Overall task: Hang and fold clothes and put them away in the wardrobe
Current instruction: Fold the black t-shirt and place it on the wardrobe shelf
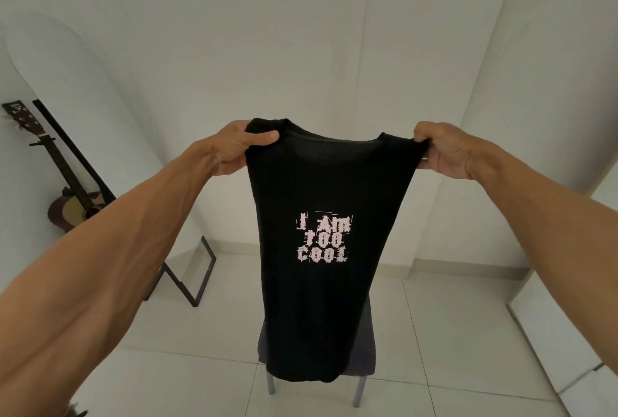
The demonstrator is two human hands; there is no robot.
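Note:
I hold a black T-shirt (pixel 321 299) up in front of me at arm's length, its front with pale pink lettering facing me. My left hand (pixel 239 147) grips the shirt's left shoulder. My right hand (pixel 444 152) pinches the right shoulder. The shirt hangs straight down, with its sleeves folded or tucked behind and out of sight. Its lower hem dangles in front of a chair (pixel 366 363).
The chair with a dark seat and grey metal legs stands on the white tiled floor (pixel 451 333), mostly hidden by the shirt. A guitar (pixel 72 202) leans against the left wall beside a black-framed standing mirror (pixel 200 269). White panels (pixel 568 343) run along the right.

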